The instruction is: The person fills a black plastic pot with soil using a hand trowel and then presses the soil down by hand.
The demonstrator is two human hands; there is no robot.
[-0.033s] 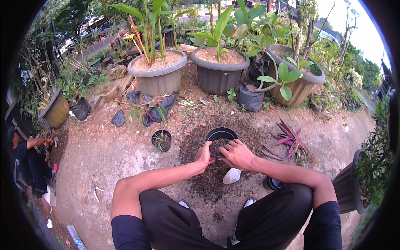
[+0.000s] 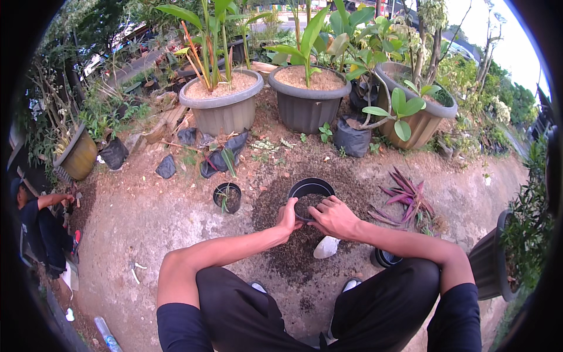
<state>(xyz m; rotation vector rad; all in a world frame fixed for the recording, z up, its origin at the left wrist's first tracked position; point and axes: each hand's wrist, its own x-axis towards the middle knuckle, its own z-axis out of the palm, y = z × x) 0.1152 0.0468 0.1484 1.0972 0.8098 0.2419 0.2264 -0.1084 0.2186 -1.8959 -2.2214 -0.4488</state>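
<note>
Between my knees, a small black plant pot (image 2: 308,203) filled with dark soil is tilted in my hands. My left hand (image 2: 288,217) is closed on its left side, thumb along the rim. At the right rim my right hand (image 2: 336,219) grips it, with curled fingers reaching over the soil. Just behind stands a larger black pot (image 2: 311,186), its inside wall showing; whether the two touch, I cannot tell. Loose dark soil (image 2: 281,252) is spread on the ground around and below them. A white object (image 2: 326,248) of unclear kind lies below my right hand.
A small potted plant (image 2: 227,198) stands to the left, an uprooted purple-leaved plant (image 2: 409,198) lies to the right. Another black pot (image 2: 384,258) is by my right knee. Large planters (image 2: 308,108) line the back. Another person (image 2: 44,223) sits at far left, near a plastic bottle (image 2: 107,334).
</note>
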